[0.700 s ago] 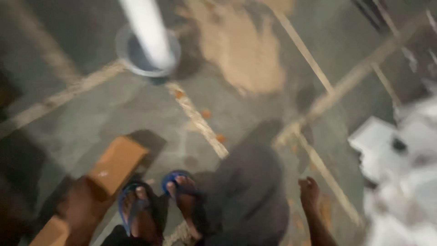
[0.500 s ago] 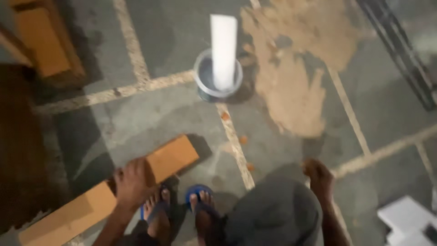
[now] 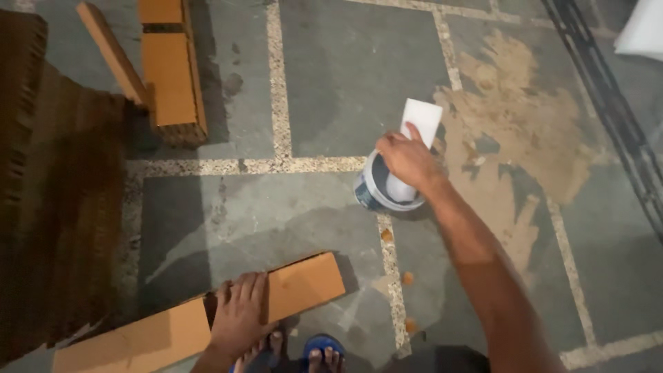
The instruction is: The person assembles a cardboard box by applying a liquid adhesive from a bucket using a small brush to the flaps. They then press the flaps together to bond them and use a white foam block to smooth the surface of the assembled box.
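My right hand (image 3: 407, 159) grips a flat white strip (image 3: 416, 135) that stands upright in a small white tub (image 3: 373, 190) on the stone floor. My left hand (image 3: 239, 312) lies flat, fingers spread, on a long orange-brown wooden board (image 3: 304, 283) lying on the floor near my feet. Below the board show my toes in blue sandals (image 3: 322, 344).
A stack of orange-brown boards (image 3: 169, 65) lies at the top left, with one board leaning against it. A dark ribbed mass (image 3: 55, 207) fills the left edge. A tan smear (image 3: 518, 131) stains the floor right of the tub. Black rails (image 3: 608, 97) run along the right.
The view has swung and sharpened. My right hand has reached forward from my knee and taken hold of the white strip in the tub. My left hand stays on the board.
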